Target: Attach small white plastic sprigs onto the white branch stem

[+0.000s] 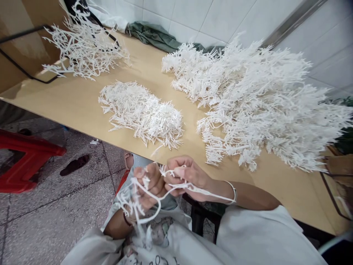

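White plastic sprue [154, 200] in both hands' [150, 184] [187, 176] grip, beside table [82, 106]

Wooden table [82, 106] running across view. Big heap [264, 99] of white plastic sprues lying at right, small pile [142, 112] of loose pieces sitting mid-table, bare branched frames [82, 48] resting far left over black wire rack [19, 64]. Green cloth [154, 36] lying against tiled wall [206, 14]. Red stool [24, 162] and dark slipper [74, 165] sitting on floor.
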{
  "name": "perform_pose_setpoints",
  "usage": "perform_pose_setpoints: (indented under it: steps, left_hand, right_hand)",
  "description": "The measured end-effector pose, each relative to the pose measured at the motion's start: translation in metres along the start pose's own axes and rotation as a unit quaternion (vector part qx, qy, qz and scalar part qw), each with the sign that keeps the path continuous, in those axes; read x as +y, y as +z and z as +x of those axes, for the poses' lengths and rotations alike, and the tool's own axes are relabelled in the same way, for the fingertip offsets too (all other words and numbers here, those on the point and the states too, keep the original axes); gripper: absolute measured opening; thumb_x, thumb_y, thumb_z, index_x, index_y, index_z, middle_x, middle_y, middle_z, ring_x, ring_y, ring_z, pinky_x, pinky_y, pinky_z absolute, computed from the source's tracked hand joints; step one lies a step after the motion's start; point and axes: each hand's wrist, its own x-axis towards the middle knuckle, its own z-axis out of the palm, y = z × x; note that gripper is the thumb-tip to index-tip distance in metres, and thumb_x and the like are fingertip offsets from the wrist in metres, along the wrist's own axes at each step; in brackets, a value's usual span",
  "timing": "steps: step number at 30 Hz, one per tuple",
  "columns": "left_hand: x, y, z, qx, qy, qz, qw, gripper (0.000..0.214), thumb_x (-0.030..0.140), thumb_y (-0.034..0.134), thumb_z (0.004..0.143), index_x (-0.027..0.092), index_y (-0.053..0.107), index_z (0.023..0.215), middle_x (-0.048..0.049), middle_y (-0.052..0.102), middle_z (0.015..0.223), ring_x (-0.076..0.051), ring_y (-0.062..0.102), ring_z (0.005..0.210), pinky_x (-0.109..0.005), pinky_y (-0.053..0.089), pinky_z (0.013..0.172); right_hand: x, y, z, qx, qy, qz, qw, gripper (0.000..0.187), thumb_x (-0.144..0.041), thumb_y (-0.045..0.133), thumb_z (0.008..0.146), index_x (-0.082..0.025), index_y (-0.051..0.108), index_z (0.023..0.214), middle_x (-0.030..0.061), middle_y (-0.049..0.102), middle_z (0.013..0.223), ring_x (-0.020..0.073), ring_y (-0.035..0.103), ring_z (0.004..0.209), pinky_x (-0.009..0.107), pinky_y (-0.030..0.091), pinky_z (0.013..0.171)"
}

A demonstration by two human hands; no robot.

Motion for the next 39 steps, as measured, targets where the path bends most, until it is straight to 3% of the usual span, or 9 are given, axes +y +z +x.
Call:
perform_pose_setpoints:
  steps: [5, 8, 12, 17, 21, 24, 28, 34, 39]
  left_hand:
    - [0.022, 0.013, 0.005, -0.146, 0.094, -0.217, 0.961, 0.054, 0.034, 0.046, 0.085, 0.019, 0.019, 0.041, 0.0085, 0.012, 0.018, -0.004, 0.011, 0.015, -0.019, 0.017, 0.021]
    - [0.028, 0.014, 0.002, -0.079, 0.123, -0.140, 0.979, 0.051, 0.032, 0.043, 0.089, 0.018, 0.021, 0.045, 0.0088, 0.014, 0.023, -0.003, 0.010, 0.018, -0.019, 0.016, 0.024]
    - [0.034, -0.001, -0.002, 0.078, 0.177, 0.117, 0.974, 0.048, 0.035, 0.047, 0.089, 0.017, 0.032, 0.048, 0.0064, 0.028, 0.034, -0.005, 0.026, 0.028, -0.022, 0.021, 0.034]
    - [0.049, -0.016, 0.022, 0.233, 0.165, 0.466, 0.837, 0.038, 0.037, 0.044, 0.091, 0.019, 0.044, 0.058, 0.0029, 0.041, 0.050, -0.010, 0.039, 0.045, -0.026, 0.031, 0.048]
    - [0.052, -0.028, 0.052, 0.247, 0.112, 0.667, 0.694, 0.026, 0.034, 0.040, 0.092, 0.020, 0.051, 0.074, -0.0002, 0.052, 0.061, -0.014, 0.047, 0.054, -0.029, 0.034, 0.056]
    - [0.053, -0.036, 0.063, 0.249, 0.103, 0.733, 0.624, 0.021, 0.027, 0.038, 0.091, 0.019, 0.056, 0.085, -0.0028, 0.058, 0.066, -0.017, 0.053, 0.059, -0.029, 0.036, 0.059]
    - [0.059, -0.041, 0.067, 0.240, 0.133, 0.728, 0.628, 0.022, 0.022, 0.041, 0.088, 0.019, 0.062, 0.085, -0.0032, 0.063, 0.069, -0.015, 0.054, 0.060, -0.028, 0.036, 0.058]
    - [0.067, -0.042, 0.076, 0.303, 0.170, 0.681, 0.644, 0.029, 0.043, 0.063, 0.077, 0.019, 0.064, 0.061, 0.0004, 0.056, 0.051, -0.011, 0.043, 0.047, -0.028, 0.028, 0.050]
    - [0.073, -0.046, 0.085, 0.323, 0.166, 0.685, 0.632, 0.041, 0.054, 0.072, 0.064, 0.019, 0.053, 0.052, 0.0021, 0.051, 0.049, -0.011, 0.041, 0.046, -0.029, 0.024, 0.049]
  right_hand:
    - [-0.004, 0.001, 0.001, -0.019, -0.036, -0.073, 0.997, 0.028, -0.030, 0.057, 0.086, -0.013, 0.050, 0.064, -0.0038, 0.042, 0.056, 0.0047, 0.040, 0.047, 0.018, 0.036, 0.044]
    - [-0.008, 0.001, 0.002, -0.024, -0.050, -0.042, 0.998, 0.029, -0.029, 0.056, 0.086, -0.015, 0.046, 0.063, -0.0053, 0.038, 0.056, 0.0043, 0.035, 0.047, 0.018, 0.036, 0.046]
    - [-0.012, 0.001, 0.003, -0.067, -0.006, 0.030, 0.997, 0.030, -0.026, 0.054, 0.086, -0.016, 0.042, 0.061, -0.0072, 0.033, 0.052, 0.0035, 0.028, 0.043, 0.017, 0.030, 0.043]
    - [-0.015, -0.003, 0.007, -0.126, 0.070, 0.135, 0.980, 0.034, -0.027, 0.049, 0.084, -0.018, 0.032, 0.055, -0.0071, 0.027, 0.048, 0.0045, 0.023, 0.039, 0.017, 0.021, 0.037]
    - [-0.021, -0.004, 0.010, -0.097, 0.087, 0.155, 0.979, 0.031, -0.025, 0.046, 0.081, -0.018, 0.032, 0.055, -0.0064, 0.026, 0.048, 0.0057, 0.021, 0.040, 0.018, 0.020, 0.038]
    - [-0.025, -0.003, 0.011, -0.052, 0.087, 0.165, 0.981, 0.028, -0.021, 0.043, 0.081, -0.017, 0.033, 0.055, -0.0070, 0.024, 0.049, 0.0054, 0.015, 0.039, 0.017, 0.019, 0.038]
    - [-0.026, -0.001, 0.011, -0.020, 0.087, 0.153, 0.984, 0.026, -0.021, 0.042, 0.082, -0.017, 0.036, 0.057, -0.0074, 0.025, 0.049, 0.0057, 0.014, 0.040, 0.017, 0.021, 0.038]
    - [-0.028, 0.001, 0.010, -0.020, 0.090, 0.140, 0.986, 0.026, -0.021, 0.044, 0.081, -0.017, 0.037, 0.057, -0.0077, 0.027, 0.047, 0.0051, 0.015, 0.038, 0.015, 0.022, 0.037]
    - [-0.030, 0.002, 0.010, 0.059, 0.079, 0.154, 0.983, 0.027, -0.021, 0.043, 0.082, -0.017, 0.036, 0.056, -0.0086, 0.021, 0.047, 0.0045, 0.013, 0.038, 0.013, 0.024, 0.036]
